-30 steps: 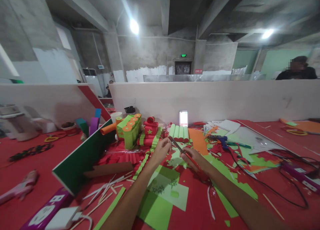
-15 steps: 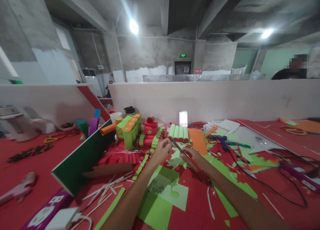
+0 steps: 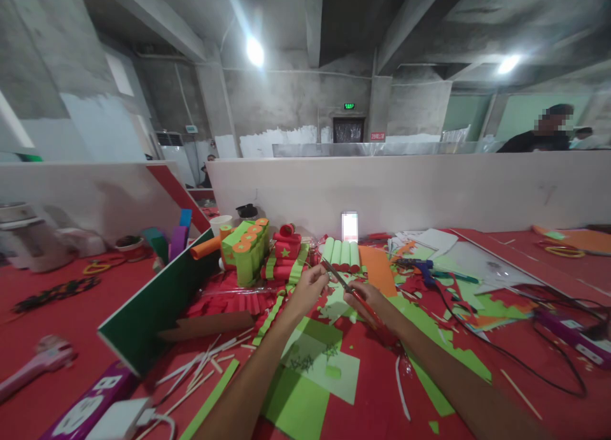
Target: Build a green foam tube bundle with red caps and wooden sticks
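My right hand (image 3: 365,293) grips red-handled scissors (image 3: 340,277), their dark blades pointing up and left. Close to the blade tips, my left hand (image 3: 312,279) is closed in a pinch; whatever it holds is too small to make out. Below my hands lie green paper sheets (image 3: 296,402), and on them a paler sheet (image 3: 346,379) with dark star drawings and a small green piece. Just beyond my hands are pale green paper rolls (image 3: 341,254) with red ends. Left of those stand red rolls (image 3: 286,249) trimmed with green and a star.
A dark green board (image 3: 143,319) leans at left, near green and orange paper cylinders (image 3: 245,262). Thin sticks (image 3: 200,363) lie in front. A lit phone (image 3: 350,227) stands behind. At right are a blue glue gun (image 3: 422,269), its cable and paper scraps.
My hands and the scissors have hardly moved. In the background at right, a person has shifted left and another person's head shows behind. The pink object at far left looks slightly different.
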A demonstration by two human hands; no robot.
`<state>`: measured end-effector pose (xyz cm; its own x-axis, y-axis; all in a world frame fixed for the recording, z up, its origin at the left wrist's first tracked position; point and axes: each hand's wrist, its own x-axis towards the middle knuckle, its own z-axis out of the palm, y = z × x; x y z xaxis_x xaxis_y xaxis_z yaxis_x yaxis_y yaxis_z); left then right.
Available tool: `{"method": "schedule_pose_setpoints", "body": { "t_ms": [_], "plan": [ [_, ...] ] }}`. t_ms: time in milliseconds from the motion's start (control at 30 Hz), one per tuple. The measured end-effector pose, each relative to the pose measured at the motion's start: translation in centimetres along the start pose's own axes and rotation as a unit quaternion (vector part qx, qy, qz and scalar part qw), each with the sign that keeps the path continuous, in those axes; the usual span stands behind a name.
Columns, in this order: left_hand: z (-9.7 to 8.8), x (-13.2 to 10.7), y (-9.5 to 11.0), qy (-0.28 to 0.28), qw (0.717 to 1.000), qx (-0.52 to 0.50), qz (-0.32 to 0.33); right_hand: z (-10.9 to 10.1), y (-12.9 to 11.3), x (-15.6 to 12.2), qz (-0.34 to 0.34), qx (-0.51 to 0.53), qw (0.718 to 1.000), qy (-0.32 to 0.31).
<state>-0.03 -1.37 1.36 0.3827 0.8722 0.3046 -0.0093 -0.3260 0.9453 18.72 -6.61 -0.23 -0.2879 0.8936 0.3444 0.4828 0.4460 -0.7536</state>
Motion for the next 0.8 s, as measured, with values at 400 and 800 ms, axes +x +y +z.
{"method": "schedule_pose_setpoints", "body": {
  "t_ms": [400, 800],
  "plan": [
    [-0.1, -0.2, 0.0, -0.004, 1.0, 0.015, -0.01, -3.6, 2.3, 0.7, 0.073, -0.268, 0.96, -0.025],
    [0.0, -0.6, -1.9, -0.077, 0.986, 0.145, -0.013, -7.1, 3.8, -0.8, 0.018, -0.309, 0.938, -0.154]
  ]
}}
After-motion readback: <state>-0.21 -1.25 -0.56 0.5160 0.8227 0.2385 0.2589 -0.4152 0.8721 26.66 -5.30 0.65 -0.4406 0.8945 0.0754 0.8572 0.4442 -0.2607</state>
